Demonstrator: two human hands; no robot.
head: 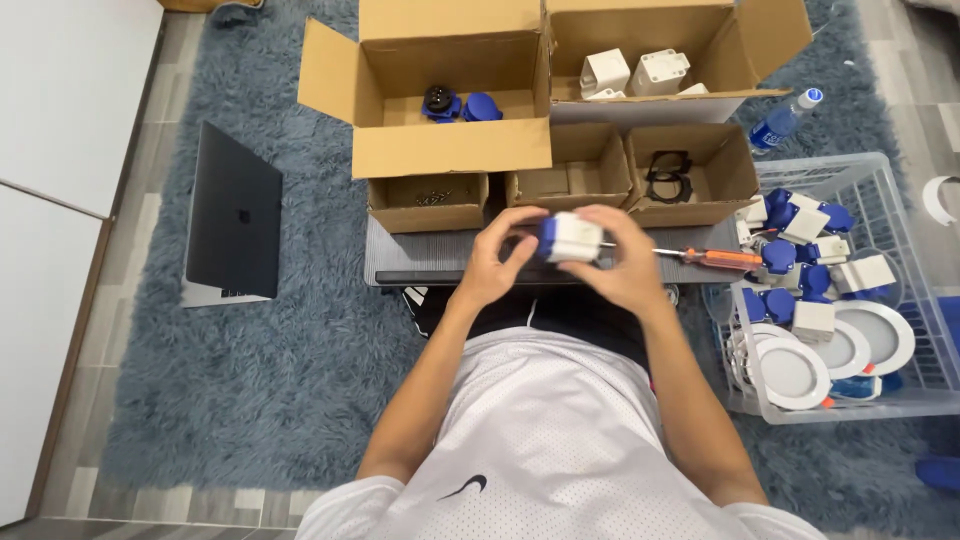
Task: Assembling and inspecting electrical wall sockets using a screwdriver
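Both my hands hold one small white-and-blue plastic socket unit (568, 238) above my lap. My left hand (497, 262) grips its blue left end with fingers curled over the top. My right hand (626, 262) cups the white right side. An orange-handled screwdriver (715, 258) sticks out to the right from under my right hand, its metal shaft near my fingers; whether that hand also grips it is unclear. A dark flat board (420, 262) lies just beyond my hands.
Open cardboard boxes hold blue parts (460, 104), white housings (634, 72), screws (432, 198) and black gaskets (668, 166). A clear crate (905, 215) at right holds finished units and round white lamps. A closed laptop (236, 212) lies left on the grey rug. A bottle (783, 122) lies at the back right.
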